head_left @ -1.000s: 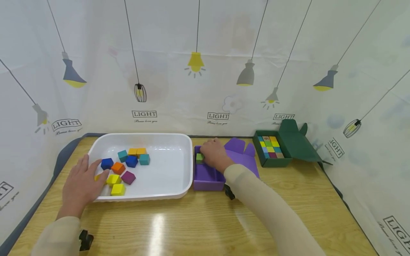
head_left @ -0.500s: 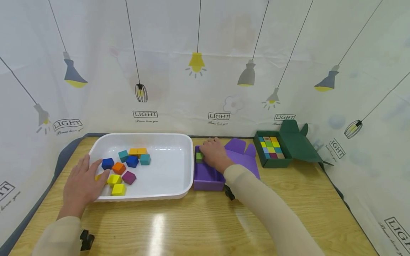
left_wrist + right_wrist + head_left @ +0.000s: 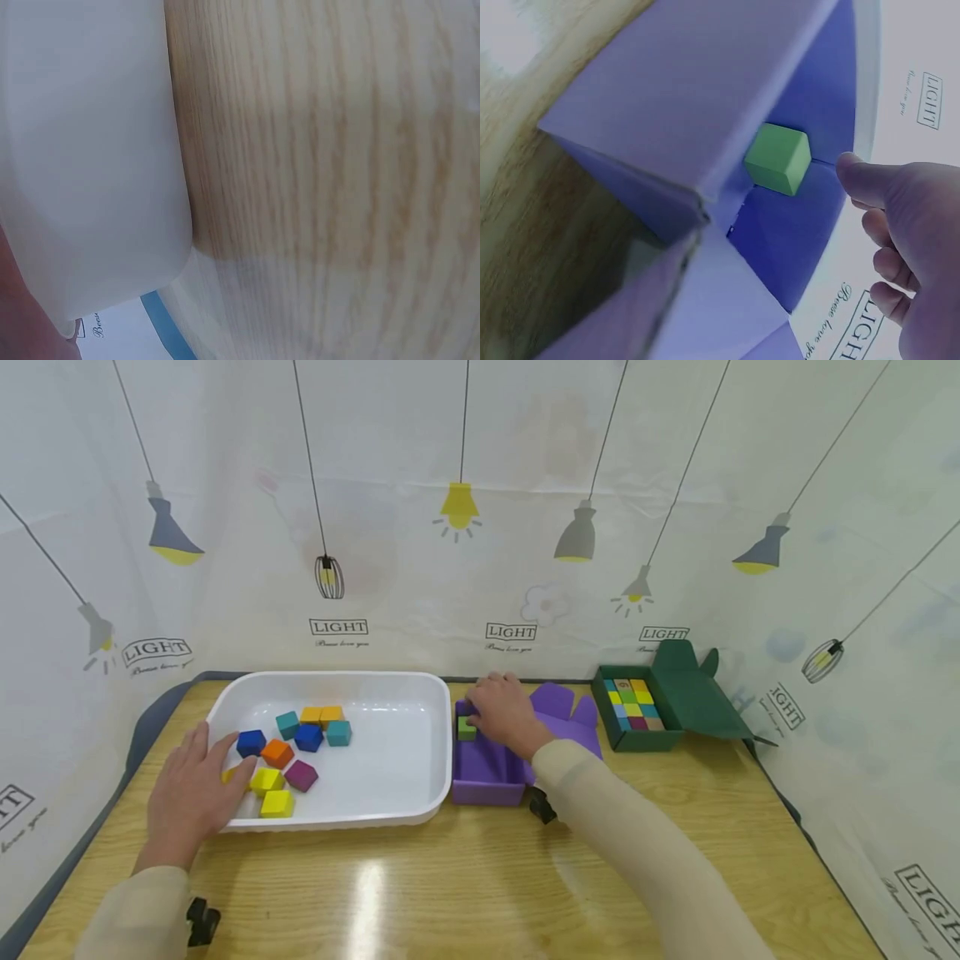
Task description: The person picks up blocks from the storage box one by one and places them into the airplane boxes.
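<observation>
My left hand (image 3: 191, 789) rests over the left rim of the white tray (image 3: 382, 777), fingers spread and relaxed, partly covering a yellow block (image 3: 227, 775). The left wrist view shows the tray's outer wall (image 3: 97, 157) and a bit of that hand (image 3: 26, 315). Over the back of the purple box (image 3: 487, 792) is my right hand (image 3: 504, 714), holding nothing visible. A green block (image 3: 467, 728) lies in the box's back left corner. Seen from the right wrist, the thumb is apart from the green block (image 3: 778, 159) and the loosely bent fingers of the hand (image 3: 930, 232).
Inside the tray lie several blocks, among them a purple one (image 3: 302, 776), an orange one (image 3: 277, 753) and a teal one (image 3: 338, 732). A green box (image 3: 647, 742) with its lid raised holds rows of coloured blocks at the back right. Behind the table hangs a lamp-print cloth (image 3: 405, 560).
My right hand has come off the green block and risen slightly toward the back right. The green block shows more fully. My left hand stays on the tray.
</observation>
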Available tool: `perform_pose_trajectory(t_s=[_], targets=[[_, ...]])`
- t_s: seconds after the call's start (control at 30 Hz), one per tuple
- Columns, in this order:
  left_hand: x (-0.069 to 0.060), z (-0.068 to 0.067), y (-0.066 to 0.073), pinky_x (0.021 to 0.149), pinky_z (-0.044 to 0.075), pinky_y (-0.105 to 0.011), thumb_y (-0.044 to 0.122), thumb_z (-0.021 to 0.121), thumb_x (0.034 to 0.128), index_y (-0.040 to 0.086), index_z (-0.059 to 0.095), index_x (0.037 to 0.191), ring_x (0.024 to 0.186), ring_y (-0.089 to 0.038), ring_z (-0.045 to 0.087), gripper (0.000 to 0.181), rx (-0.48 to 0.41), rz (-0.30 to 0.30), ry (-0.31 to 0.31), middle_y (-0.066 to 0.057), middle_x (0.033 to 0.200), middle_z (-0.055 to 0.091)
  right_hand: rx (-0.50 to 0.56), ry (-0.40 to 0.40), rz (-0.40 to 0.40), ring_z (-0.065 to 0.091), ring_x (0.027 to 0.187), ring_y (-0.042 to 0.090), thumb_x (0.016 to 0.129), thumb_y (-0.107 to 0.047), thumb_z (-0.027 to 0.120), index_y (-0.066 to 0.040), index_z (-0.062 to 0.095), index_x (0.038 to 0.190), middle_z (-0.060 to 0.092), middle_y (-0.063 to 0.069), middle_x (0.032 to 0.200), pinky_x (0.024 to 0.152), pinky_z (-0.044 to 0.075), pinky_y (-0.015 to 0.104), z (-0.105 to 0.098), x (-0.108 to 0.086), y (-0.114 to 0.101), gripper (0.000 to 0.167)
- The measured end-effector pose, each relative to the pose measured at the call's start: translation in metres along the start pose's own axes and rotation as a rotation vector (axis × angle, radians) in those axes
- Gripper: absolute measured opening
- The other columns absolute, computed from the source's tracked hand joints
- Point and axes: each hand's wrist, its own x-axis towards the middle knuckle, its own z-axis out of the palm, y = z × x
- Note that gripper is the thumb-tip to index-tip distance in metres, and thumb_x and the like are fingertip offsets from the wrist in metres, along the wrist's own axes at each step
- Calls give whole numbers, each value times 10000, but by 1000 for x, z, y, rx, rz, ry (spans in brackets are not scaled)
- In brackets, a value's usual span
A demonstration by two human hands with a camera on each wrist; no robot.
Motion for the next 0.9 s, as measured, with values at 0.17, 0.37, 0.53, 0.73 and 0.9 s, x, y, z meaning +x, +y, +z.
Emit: perform_pose_trajectory(t_s=[0.17, 0.37, 0.53, 0.73, 0.9], targets=[[0, 0, 1, 1172, 76, -679, 510, 409, 988, -14, 328, 1471, 1455, -519, 47, 717, 5, -3, 1, -335, 1579, 41, 35, -3, 17, 596, 1013, 238, 873, -423, 702, -190, 696, 1134, 687, 26, 1079, 941, 465, 420, -6, -3, 3, 350], [0, 0, 1, 1173, 73, -679, 503, 413, 989, -20, 332, 1468, 1453, -521, 46, 713, 5, 2, 3, -340, 1577, 46, 106, 28, -7, 600, 1016, 230, 876, -437, 693, -180, 701, 1120, 705, 4, 1098, 924, 467, 424, -13, 0, -3, 355], [0, 1, 0, 1172, 71, -680, 504, 413, 989, -21, 335, 1466, 1455, -520, 38, 713, 4, 4, 5, -340, 1577, 47, 133, 22, -19, 597, 1008, 209, 890, -438, 678, -198, 693, 1163, 701, -16, 1118, 906, 468, 404, -21, 6, -19, 364], [0, 1, -1, 1171, 78, -681, 505, 412, 989, -19, 333, 1468, 1455, -520, 46, 715, 5, 1, 6, -339, 1577, 47, 140, 5, -48, 587, 1050, 182, 919, -463, 628, -242, 677, 1204, 688, -42, 1146, 958, 456, 382, -27, 19, -50, 363], [1, 0, 0, 1167, 82, -686, 518, 410, 986, -16, 330, 1472, 1454, -518, 52, 726, 6, -9, -6, -336, 1579, 40, 124, -42, -81, 580, 1076, 176, 926, -482, 609, -253, 658, 1236, 682, -51, 1155, 1008, 443, 394, -28, 26, -72, 388]])
